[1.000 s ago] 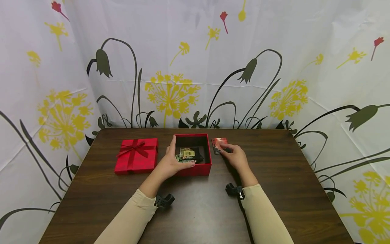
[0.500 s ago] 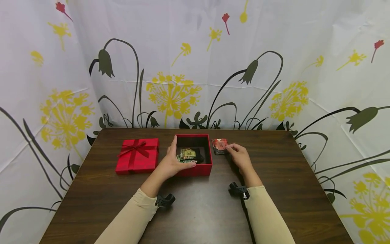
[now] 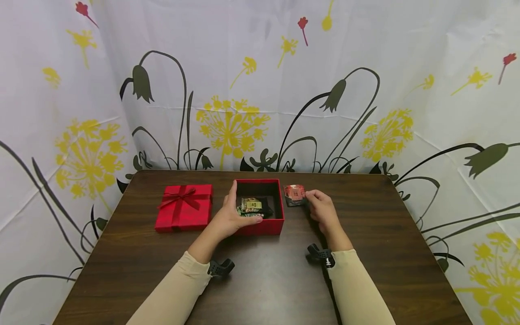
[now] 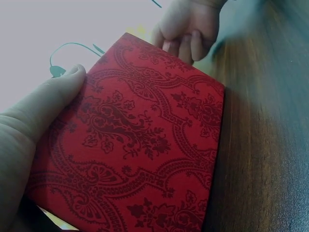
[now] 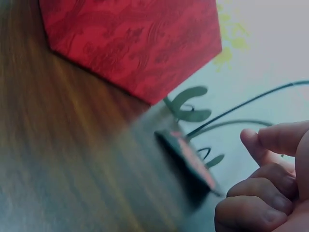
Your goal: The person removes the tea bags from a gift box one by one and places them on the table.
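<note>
In the head view, an open red gift box (image 3: pixel 266 228) stands near the middle of the table. My left hand (image 3: pixel 229 219) holds it around the near left corner, thumb along the front rim. The left wrist view shows that thumb (image 4: pixel 63 94) against the patterned red wall; the other fingers are hidden. Inside lie dark printed packets (image 3: pixel 253 205), the top one with a yellow label. Right of the box rests a small red-and-black packet (image 3: pixel 294 193). My right hand (image 3: pixel 322 210) is beside its right edge, fingers curled; the right wrist view shows a gap between fingertips and packet (image 5: pixel 190 157).
The red lid (image 3: pixel 184 207) with its ribbon bow lies left of the box on the dark wooden table (image 3: pixel 260 280). A flower-printed curtain (image 3: pixel 260 90) hangs behind the table's back edge. Each wrist wears a black camera mount.
My right hand has drawn off the red-and-black packet to its right, uncovering its face, and its fingers have curled in. The left hand and the box have stayed in place.
</note>
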`<state>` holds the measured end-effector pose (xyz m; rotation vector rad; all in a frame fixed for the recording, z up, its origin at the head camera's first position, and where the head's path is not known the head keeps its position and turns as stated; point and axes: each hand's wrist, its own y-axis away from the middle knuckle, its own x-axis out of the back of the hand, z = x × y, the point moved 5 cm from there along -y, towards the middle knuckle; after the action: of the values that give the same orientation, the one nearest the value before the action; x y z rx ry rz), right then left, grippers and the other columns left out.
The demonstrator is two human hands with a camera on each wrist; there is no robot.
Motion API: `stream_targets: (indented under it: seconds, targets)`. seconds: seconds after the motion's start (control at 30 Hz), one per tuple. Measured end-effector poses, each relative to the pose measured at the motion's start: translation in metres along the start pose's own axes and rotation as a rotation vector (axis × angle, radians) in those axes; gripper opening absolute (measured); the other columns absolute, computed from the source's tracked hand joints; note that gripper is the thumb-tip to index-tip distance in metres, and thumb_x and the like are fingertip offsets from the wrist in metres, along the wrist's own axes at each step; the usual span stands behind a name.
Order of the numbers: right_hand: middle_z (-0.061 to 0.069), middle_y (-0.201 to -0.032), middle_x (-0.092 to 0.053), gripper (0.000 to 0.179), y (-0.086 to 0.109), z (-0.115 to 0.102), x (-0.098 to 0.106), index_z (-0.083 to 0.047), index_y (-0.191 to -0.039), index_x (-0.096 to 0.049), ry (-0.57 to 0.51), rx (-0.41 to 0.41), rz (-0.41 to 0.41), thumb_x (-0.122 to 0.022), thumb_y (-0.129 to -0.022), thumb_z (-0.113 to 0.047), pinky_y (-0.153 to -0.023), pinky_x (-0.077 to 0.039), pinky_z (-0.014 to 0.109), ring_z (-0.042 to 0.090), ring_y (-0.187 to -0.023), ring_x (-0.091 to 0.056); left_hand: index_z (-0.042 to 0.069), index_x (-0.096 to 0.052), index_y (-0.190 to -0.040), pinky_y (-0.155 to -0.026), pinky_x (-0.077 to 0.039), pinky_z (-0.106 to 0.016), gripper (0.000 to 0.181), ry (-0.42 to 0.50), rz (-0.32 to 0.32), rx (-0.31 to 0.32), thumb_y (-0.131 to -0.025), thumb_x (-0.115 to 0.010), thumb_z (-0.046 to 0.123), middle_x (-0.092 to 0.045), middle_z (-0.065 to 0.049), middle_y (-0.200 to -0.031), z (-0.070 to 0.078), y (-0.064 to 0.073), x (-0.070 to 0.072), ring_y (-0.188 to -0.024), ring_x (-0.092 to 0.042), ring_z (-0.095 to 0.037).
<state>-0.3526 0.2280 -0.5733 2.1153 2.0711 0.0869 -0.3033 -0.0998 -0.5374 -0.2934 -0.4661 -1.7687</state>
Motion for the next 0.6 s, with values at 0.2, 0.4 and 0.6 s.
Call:
stream_targets:
  seconds: [0.2,0.4,0.6]
  targets:
    - [-0.008,-0.057,-0.039,0.018,0.014,-0.028,-0.008,-0.014,-0.097,-0.07,-0.03,0.063,-0.022,-0.067,-0.111,-0.024,-0.041,-0.022,0.022,0.005,-0.044,-0.026,0.038,0.011,-0.175,-0.124,-0.033,-0.075,0.145,0.005,-0.004,-0.006,-0.077,-0.095,0.059,-0.008,-0.018,-0.182,0.0,-0.001,-0.003,-0.164,-0.023,-0.048]
    - [-0.011,-0.057,-0.038,0.02,0.031,-0.063,-0.027,-0.011,-0.102,-0.071,0.055,0.14,-0.114,-0.068,-0.11,-0.029,-0.045,-0.023,0.023,0.006,-0.045,-0.026,0.038,0.011,-0.175,-0.124,-0.032,-0.076,0.145,0.0,0.001,-0.001,-0.078,-0.095,0.059,-0.005,-0.018,-0.183,0.0,-0.001,-0.002,-0.166,-0.02,-0.049]
    - [-0.006,-0.064,-0.046,0.026,0.046,-0.099,-0.056,-0.003,-0.111,-0.071,0.195,0.18,-0.227,-0.068,-0.11,-0.029,-0.047,-0.027,0.025,0.009,-0.048,-0.03,0.035,0.011,-0.175,-0.125,-0.031,-0.075,0.146,0.004,-0.001,-0.004,-0.078,-0.095,0.059,-0.005,-0.019,-0.182,0.001,-0.001,0.001,-0.166,-0.019,-0.048]
